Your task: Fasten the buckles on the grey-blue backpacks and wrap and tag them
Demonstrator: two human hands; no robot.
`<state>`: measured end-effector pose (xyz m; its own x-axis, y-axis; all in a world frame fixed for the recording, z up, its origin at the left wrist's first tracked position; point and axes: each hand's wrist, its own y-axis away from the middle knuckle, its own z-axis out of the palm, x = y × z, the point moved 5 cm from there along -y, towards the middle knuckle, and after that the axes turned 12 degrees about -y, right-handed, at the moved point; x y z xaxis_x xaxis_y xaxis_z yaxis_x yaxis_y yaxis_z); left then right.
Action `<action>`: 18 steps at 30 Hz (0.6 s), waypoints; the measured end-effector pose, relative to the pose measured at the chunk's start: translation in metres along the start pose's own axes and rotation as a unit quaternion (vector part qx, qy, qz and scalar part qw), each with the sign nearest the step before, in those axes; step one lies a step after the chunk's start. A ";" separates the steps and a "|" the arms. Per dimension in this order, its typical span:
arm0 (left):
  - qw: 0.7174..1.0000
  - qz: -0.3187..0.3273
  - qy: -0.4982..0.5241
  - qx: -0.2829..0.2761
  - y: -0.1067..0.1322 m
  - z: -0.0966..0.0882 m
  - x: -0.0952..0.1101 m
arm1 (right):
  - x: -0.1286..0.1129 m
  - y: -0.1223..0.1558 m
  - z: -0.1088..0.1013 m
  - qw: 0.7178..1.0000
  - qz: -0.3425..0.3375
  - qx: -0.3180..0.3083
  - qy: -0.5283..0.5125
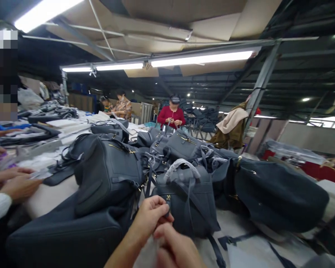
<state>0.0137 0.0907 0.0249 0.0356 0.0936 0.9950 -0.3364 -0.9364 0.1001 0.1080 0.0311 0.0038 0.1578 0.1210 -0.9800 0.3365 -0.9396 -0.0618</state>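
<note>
A dark blue-grey handbag (199,208) stands upright in front of me, its loop handle (182,162) wrapped in clear plastic film. At the bag's left front, my left hand (151,214) pinches a small dark leather tab (168,209) with gold hardware at its top. My right hand (176,247) is just below and close to the left one, its fingers curled together and slightly blurred. Whatever lies between the right fingers is hidden from view. Long dark straps hang across the front of the bag.
Dark bags (108,169) are piled at left and centre, and another large bag (279,193) lies at right. Co-workers' hands (19,182) work at the left edge. Across the table is a person in red (171,115). White sheets (251,255) lie at lower right.
</note>
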 end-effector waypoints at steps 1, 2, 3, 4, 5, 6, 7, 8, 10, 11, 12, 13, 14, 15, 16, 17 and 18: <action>1.000 0.005 -0.006 0.008 0.002 -0.002 0.003 | -0.001 -0.004 -0.009 0.999 0.000 0.042 0.007; 1.000 0.011 -0.020 0.021 0.003 -0.004 0.006 | -0.003 -0.006 -0.022 0.995 0.005 0.095 0.008; 0.998 0.020 -0.040 0.037 0.004 -0.006 0.009 | -0.004 -0.005 -0.036 0.988 0.011 0.152 0.004; 0.996 0.026 -0.065 0.052 0.006 -0.009 0.011 | -0.005 -0.003 -0.049 0.979 0.018 0.202 -0.005; 0.994 0.033 -0.085 0.067 0.006 -0.011 0.013 | -0.005 0.000 -0.058 0.972 0.024 0.234 -0.018; 0.991 0.040 -0.099 0.081 0.007 -0.013 0.014 | -0.006 0.001 -0.062 0.966 0.026 0.254 -0.031; 0.989 0.045 -0.106 0.093 0.007 -0.014 0.014 | -0.007 0.001 -0.063 0.964 0.026 0.262 -0.041; 0.988 0.049 -0.106 0.099 0.007 -0.015 0.013 | -0.008 0.000 -0.061 0.963 0.026 0.263 -0.048; 0.988 0.057 -0.099 0.104 0.005 -0.015 0.008 | -0.010 -0.005 -0.051 0.963 0.023 0.262 -0.063; 0.988 0.062 -0.094 0.106 0.004 -0.015 0.006 | -0.011 -0.007 -0.046 0.960 0.016 0.271 -0.072; 0.988 0.064 -0.090 0.108 0.004 -0.015 0.003 | -0.012 -0.010 -0.043 0.955 0.007 0.283 -0.083; 0.988 0.064 -0.086 0.115 0.003 -0.015 0.000 | -0.013 -0.012 -0.040 0.952 0.002 0.291 -0.095; 0.988 0.061 -0.080 0.119 0.002 -0.016 -0.003 | -0.012 -0.015 -0.039 0.950 0.001 0.295 -0.105; 0.988 0.056 -0.074 0.121 0.002 -0.016 -0.006 | -0.011 -0.017 -0.038 0.949 0.001 0.293 -0.112; 0.989 0.053 -0.066 0.117 0.001 -0.016 -0.008 | -0.009 -0.019 -0.039 0.951 0.005 0.287 -0.113; 0.991 0.052 -0.058 0.109 0.001 -0.015 -0.009 | -0.007 -0.021 -0.040 0.954 0.009 0.280 -0.110; 0.992 0.054 -0.051 0.097 0.001 -0.014 -0.009 | -0.004 -0.022 -0.042 0.956 0.012 0.273 -0.107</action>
<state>-0.0004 0.0941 0.0163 0.1067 -0.0368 0.9936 -0.1553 -0.9877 -0.0199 0.1388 0.0646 0.0175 -0.0538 0.0838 -0.9950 -0.2097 -0.9752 -0.0708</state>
